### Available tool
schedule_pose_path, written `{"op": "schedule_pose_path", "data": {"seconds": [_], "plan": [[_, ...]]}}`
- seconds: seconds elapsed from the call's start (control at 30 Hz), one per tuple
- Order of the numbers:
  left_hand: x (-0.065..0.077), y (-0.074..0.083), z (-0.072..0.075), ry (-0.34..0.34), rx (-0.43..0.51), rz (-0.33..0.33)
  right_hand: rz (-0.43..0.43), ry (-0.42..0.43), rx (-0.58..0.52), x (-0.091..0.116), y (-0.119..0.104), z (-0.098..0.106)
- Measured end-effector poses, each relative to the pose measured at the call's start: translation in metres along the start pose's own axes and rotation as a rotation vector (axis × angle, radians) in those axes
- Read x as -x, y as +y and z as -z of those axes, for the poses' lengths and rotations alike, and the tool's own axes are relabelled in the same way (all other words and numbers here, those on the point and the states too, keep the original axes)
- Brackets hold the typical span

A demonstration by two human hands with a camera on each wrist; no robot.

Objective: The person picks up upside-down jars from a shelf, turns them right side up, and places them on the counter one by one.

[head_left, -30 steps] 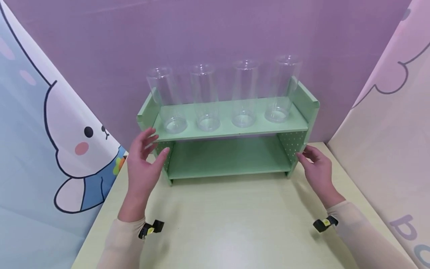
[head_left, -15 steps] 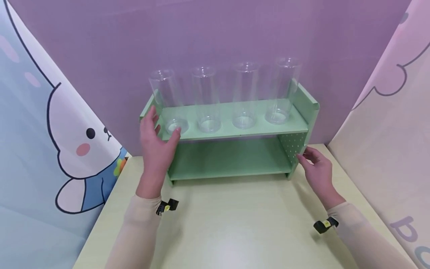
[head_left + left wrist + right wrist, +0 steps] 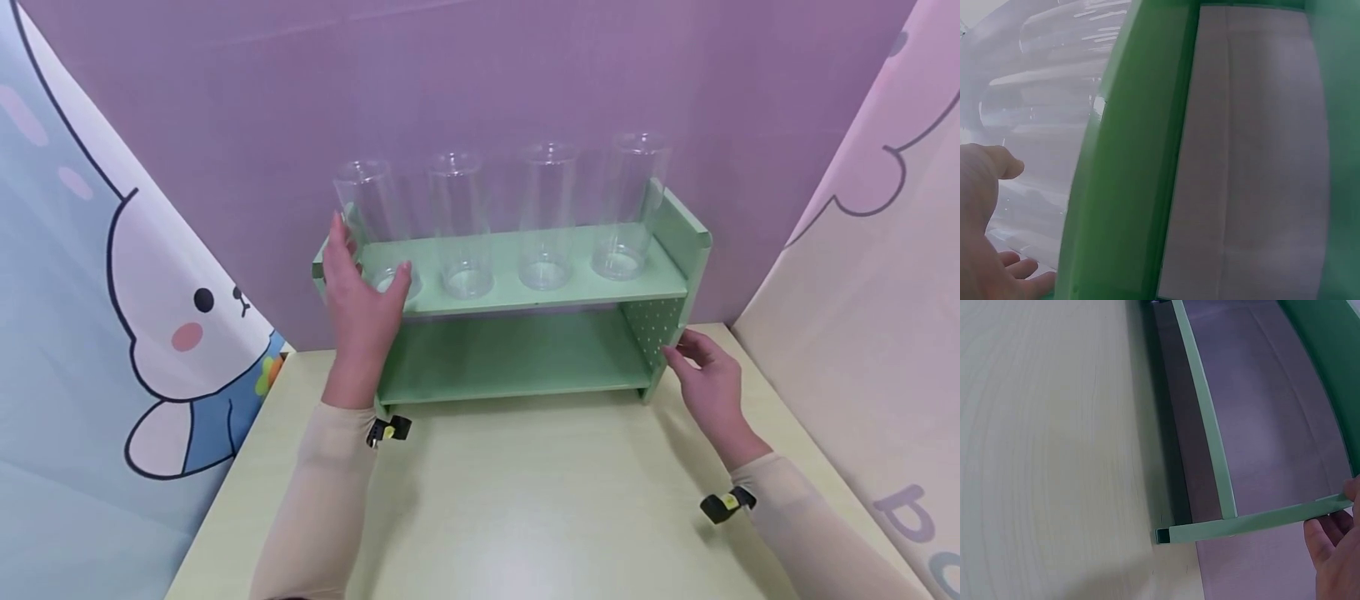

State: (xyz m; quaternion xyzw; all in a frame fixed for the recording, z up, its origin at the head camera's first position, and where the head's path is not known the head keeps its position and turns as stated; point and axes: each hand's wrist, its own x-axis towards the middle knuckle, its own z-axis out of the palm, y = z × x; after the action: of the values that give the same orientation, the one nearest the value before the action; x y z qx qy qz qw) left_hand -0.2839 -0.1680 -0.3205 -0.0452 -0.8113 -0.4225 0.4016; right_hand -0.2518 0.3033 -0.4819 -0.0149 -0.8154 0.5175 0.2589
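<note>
A green two-tier shelf rack [image 3: 513, 354] stands on the table, with several tall clear cylindrical cups in a row along its upper board. At the row's left end is one clear cup [image 3: 375, 196], its lower left side partly hidden by my left hand [image 3: 363, 308]. That hand is raised at the rack's left end, thumb spread from the fingers; in the left wrist view, the thumb and fingertips lie beside the clear cups [image 3: 1041, 106]. My right hand [image 3: 707, 379] pinches the front edge of the rack's right side panel [image 3: 1260, 519] between thumb and fingers.
The pale wooden table [image 3: 525, 500] extends in front of the rack. A purple backdrop [image 3: 510, 67] hangs close behind it. Printed cloth panels, one with a rabbit [image 3: 187, 292], flank the table on both sides.
My left hand has moved up and to the right, from beside the rack's left end to the leftmost cup. The right hand stays at the right side panel.
</note>
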Motion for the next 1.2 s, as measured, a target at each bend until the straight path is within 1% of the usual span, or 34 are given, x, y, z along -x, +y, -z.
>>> {"op": "schedule_pose_path", "data": {"seconds": [0.23, 0.43, 0.67, 0.87, 1.1, 1.2], "plan": [[-0.005, -0.004, -0.005, 0.003, -0.017, 0.058, 0.014, 0.002, -0.003, -0.002, 0.003, -0.001], [-0.007, -0.006, -0.008, 0.002, -0.018, 0.039, 0.022, 0.005, -0.01, -0.002, 0.003, -0.001], [-0.007, -0.005, -0.008, 0.018, 0.0, 0.016, 0.035, 0.008, -0.011, -0.002, 0.003, -0.001], [-0.002, -0.002, -0.004, 0.021, 0.042, 0.006, 0.031, 0.012, -0.006, -0.002, 0.004, -0.002], [0.01, 0.001, 0.008, 0.003, 0.07, 0.003, 0.028, 0.008, -0.017, -0.001, 0.003, -0.003], [0.014, 0.003, 0.012, -0.001, 0.101, -0.001, 0.028, 0.01, -0.013, 0.0, 0.002, -0.003]]}}
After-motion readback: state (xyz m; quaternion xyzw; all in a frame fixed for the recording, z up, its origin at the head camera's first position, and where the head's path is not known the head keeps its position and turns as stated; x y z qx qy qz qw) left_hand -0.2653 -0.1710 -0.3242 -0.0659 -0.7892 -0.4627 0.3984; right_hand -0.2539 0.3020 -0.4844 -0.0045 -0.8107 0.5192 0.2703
